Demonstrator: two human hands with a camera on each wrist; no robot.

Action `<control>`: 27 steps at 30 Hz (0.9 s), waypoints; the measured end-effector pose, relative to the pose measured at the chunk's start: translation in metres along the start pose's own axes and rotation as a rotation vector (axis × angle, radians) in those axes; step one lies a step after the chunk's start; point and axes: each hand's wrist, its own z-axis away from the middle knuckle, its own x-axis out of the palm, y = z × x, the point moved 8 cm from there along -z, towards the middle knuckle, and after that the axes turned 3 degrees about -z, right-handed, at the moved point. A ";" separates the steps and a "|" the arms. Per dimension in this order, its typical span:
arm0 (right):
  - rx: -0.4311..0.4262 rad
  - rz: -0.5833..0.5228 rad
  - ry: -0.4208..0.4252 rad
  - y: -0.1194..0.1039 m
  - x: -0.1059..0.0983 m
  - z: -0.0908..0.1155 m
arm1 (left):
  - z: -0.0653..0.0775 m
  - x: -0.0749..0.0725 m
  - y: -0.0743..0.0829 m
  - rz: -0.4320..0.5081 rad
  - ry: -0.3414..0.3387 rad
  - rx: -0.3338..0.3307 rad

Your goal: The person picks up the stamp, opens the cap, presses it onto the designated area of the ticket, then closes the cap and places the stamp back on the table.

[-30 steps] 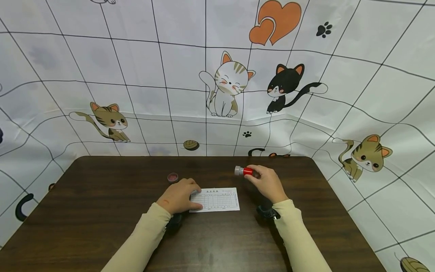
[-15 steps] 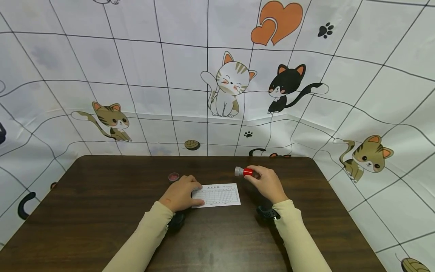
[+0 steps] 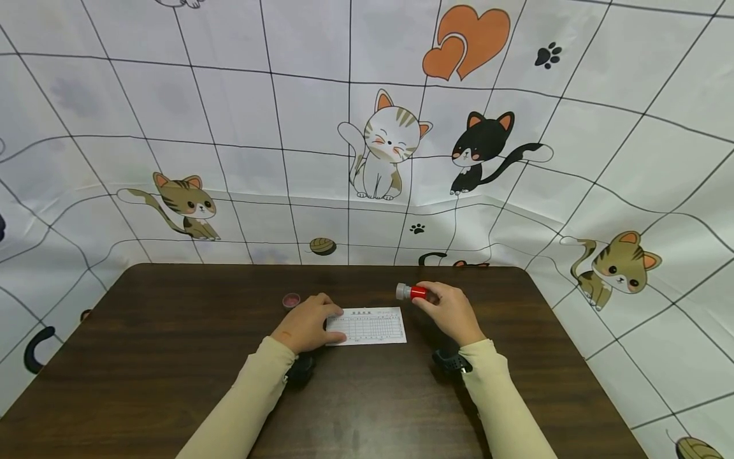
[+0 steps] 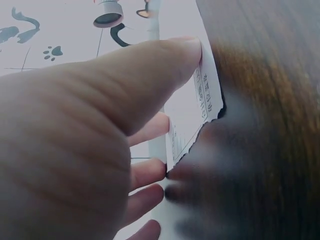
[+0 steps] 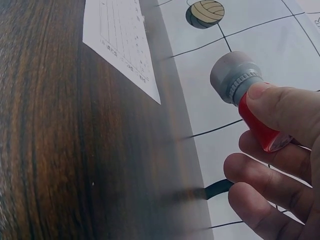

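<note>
My right hand [image 3: 451,312] pinches a red rubber stamp [image 5: 257,120] with a grey end, thumb on top and index finger underneath. In the head view the stamp lies sideways above the table, grey end to the left. A white printed form [image 3: 369,326] lies flat to the left of it, with table lines and small text. Across the form's left end spreads my left hand [image 3: 308,325], thumb near the front edge and fingers toward the back edge. In the left wrist view, that thumb [image 4: 172,57] rests over the paper, whose end is ragged.
A small round pinkish container [image 3: 291,300] sits behind the left hand. The dark wooden table [image 3: 172,357] ends at a white cloth backdrop [image 3: 258,166] with cartoon cats. A dark band [image 3: 452,361] is on the right wrist.
The form has slid slightly toward the back of the table, together with my left hand. My right hand and the stamp stay almost where they were.
</note>
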 end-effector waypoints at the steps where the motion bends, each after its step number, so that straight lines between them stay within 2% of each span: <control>1: 0.002 0.002 -0.001 0.000 0.000 0.000 | 0.000 0.000 -0.001 -0.003 -0.003 0.000; 8: 0.016 -0.005 -0.008 0.001 0.002 0.000 | 0.001 -0.001 -0.004 -0.041 -0.029 -0.013; 17: 0.018 -0.003 -0.012 0.001 0.000 0.001 | 0.004 -0.001 -0.009 -0.013 -0.069 -0.068; 27: 0.006 -0.079 0.004 0.002 -0.003 -0.001 | 0.005 0.000 -0.010 0.007 -0.085 -0.074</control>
